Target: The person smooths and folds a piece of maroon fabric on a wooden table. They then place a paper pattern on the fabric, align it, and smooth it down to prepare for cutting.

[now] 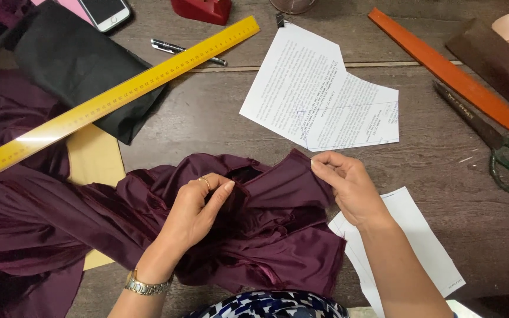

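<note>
Plum satin cloth point(254, 224) bunches between my left hand point(198, 206) and right hand point(346, 182), both pinching folds; slippery, it could slide loose.

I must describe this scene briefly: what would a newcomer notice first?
The dark purple fabric heaped at the centre, pinched by the left hand and right hand. Next, the long yellow ruler lying diagonally at upper left, and the orange strip at upper right.

dark wooden table point(207, 118) (evenly lit)
</note>
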